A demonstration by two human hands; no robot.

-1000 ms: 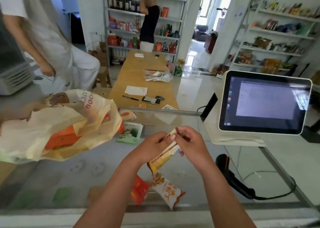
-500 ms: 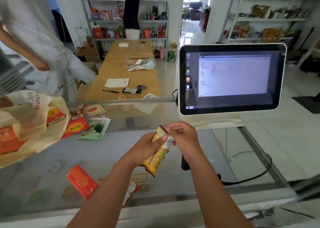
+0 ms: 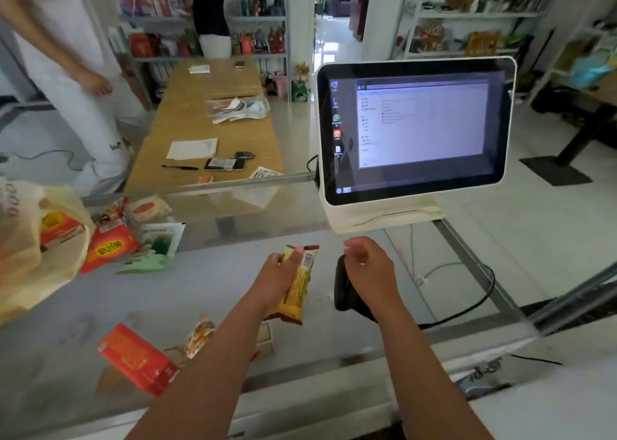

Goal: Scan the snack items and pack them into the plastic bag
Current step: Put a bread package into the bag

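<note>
Above the clear glass counter (image 3: 100,302), I see the left hand (image 3: 277,281) gripping a long yellow foil-wrapped snack bar (image 3: 295,294), barcode end up. Just beside it, the right hand (image 3: 367,267) hangs with loosely curled fingers over a black handheld scanner (image 3: 342,292); I cannot tell whether it grips it. A pale yellow plastic bag (image 3: 30,266) at far left holds red boxes (image 3: 60,227).

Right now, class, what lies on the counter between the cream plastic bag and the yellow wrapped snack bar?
Head view: a red snack packet and a green-and-white packet beside the cream plastic bag, then bare glass counter.
</note>
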